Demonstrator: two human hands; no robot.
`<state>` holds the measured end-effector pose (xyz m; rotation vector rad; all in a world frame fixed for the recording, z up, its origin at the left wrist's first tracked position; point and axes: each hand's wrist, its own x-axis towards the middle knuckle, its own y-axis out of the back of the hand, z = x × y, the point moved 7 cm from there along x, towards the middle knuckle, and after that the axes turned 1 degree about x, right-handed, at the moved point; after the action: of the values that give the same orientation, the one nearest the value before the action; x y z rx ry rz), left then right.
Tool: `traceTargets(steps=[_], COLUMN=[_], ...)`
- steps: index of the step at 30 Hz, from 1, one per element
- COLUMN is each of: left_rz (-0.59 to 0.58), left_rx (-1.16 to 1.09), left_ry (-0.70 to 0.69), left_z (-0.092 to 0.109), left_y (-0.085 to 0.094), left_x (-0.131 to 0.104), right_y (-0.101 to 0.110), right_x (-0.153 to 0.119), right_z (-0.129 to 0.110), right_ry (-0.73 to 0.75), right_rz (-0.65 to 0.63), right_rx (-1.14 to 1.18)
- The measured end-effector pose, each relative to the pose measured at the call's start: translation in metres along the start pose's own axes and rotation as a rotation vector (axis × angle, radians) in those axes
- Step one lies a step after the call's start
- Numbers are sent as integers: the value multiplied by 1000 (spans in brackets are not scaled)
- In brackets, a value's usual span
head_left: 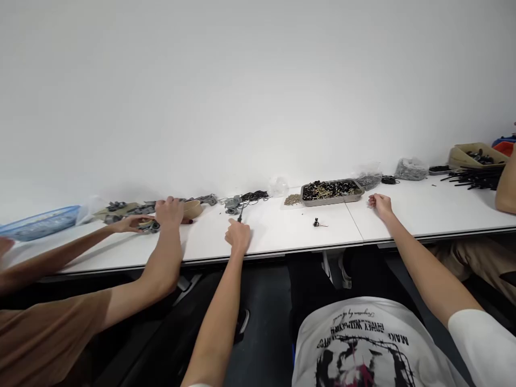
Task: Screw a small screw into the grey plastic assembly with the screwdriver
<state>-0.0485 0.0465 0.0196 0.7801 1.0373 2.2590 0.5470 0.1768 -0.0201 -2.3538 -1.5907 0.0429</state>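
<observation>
- Left hand: closed around slim dark piece, its far end pointing toward grey fitting.
- Right hand: fingers curled, right of metal tray; cannot tell if it holds anything.
- Small black part with thin shaft lies on white table, near side of tray.
- Handling, judged: firm, low grip steadies the slim piece; wrist best kept off tray rim.

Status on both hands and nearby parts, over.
Left hand shut on thin dark piece. Right hand curled near metal tray, grip unclear. Small black part on white tabletop between them.
</observation>
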Motion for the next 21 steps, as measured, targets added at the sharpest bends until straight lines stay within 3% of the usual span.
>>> traceTargets(steps=[3, 5, 21], left_rz=[42, 43, -7], left_rx=[17, 19, 47], left_ry=[71, 92, -17], left_z=[-28, -36, -35], left_y=[13, 14, -11], left_x=[16, 24, 70], right_y=[-1, -1, -2], right_x=[-1, -2, -5], right_z=[-1, -1, -4], right_ry=[-6, -11, -30], right_rz=[7, 11, 14], right_rx=[13, 9, 0])
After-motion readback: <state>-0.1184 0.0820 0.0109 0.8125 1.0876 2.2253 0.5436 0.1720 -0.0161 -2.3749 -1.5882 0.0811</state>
